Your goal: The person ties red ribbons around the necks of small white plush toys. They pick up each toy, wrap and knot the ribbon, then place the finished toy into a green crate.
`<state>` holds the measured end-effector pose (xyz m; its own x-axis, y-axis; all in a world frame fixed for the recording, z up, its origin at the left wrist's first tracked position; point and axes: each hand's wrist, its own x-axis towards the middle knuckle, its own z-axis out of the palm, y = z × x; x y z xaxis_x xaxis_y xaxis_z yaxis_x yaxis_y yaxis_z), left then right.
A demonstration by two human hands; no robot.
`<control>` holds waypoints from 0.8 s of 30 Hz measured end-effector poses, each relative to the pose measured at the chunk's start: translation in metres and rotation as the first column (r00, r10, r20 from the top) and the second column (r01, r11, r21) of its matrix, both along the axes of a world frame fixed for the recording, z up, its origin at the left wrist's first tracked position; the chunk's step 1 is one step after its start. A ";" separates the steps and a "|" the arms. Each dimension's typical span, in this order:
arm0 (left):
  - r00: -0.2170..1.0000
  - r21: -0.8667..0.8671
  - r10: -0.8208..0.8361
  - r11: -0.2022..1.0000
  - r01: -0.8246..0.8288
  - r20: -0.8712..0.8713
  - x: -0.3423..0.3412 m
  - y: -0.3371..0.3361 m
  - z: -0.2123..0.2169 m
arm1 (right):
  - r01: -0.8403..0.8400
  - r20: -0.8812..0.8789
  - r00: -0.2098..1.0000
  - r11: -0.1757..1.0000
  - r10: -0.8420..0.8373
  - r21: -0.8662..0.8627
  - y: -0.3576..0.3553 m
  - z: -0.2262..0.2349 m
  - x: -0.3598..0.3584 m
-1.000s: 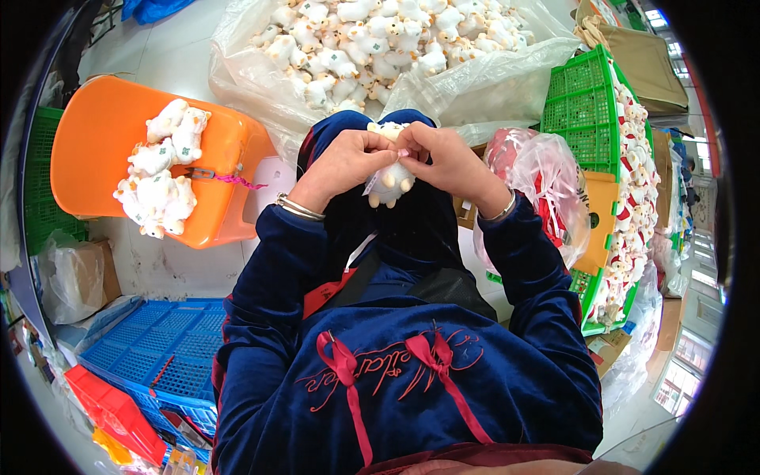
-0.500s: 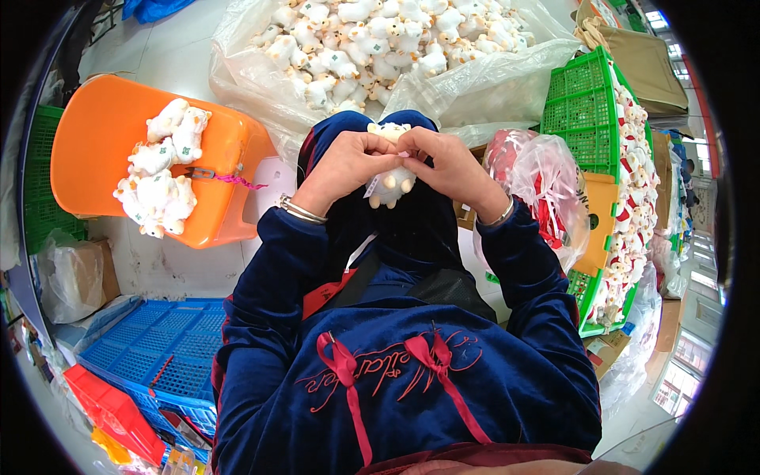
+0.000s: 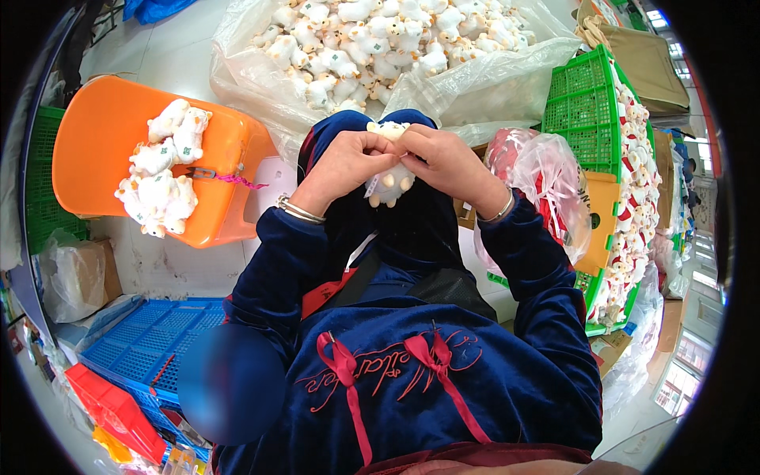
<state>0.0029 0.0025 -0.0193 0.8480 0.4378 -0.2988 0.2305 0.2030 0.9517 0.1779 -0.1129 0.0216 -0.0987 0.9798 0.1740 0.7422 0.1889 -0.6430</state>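
Note:
Between my knees sits a small white plush toy (image 3: 388, 190) with cream feet and a pale tag at its side. My left hand (image 3: 342, 165) is closed at the toy's neck, thumb and forefinger pinched together. Closed in the same way, my right hand (image 3: 448, 161) meets it there from the other side. The fingertips nearly touch and cover the neck, so any small thing pinched between them cannot be made out. The top of the toy's head shows beyond my fingers.
An orange stool (image 3: 95, 150) at left bears several white plush toys (image 3: 162, 178) and small scissors (image 3: 203, 172). Ahead lies a clear bag (image 3: 245, 63) heaped with plush toys. At right are a plastic bag (image 3: 546, 170) of ribbons and a green crate (image 3: 582, 111). A blue crate (image 3: 158, 332) stands lower left.
My right hand has shifted slightly, its fingers drawn closer together at the toy's neck. The left hand and the toy hardly differ. A blurred blue round patch now covers part of my left sleeve.

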 end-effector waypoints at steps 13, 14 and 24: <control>0.998 0.040 0.049 0.998 -0.050 0.030 -0.007 -0.006 -0.004 | 0.116 -0.096 0.992 0.927 -0.087 0.357 -0.020 -0.058 -0.003; 0.999 0.032 0.047 0.998 -0.047 0.023 -0.007 -0.006 -0.004 | 0.112 -0.097 0.992 0.924 -0.081 0.366 -0.020 -0.059 -0.003; 1.000 0.023 -0.018 1.000 0.018 -0.020 -0.007 0.003 0.002 | 0.061 -0.076 0.996 0.929 -0.036 0.364 -0.019 -0.053 -0.003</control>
<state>-0.0037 0.0054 -0.0174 0.8498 0.4293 -0.3059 0.2530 0.1769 0.9511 0.1754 -0.1318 -0.0314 -0.0281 0.8503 0.5256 0.7139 0.3852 -0.5849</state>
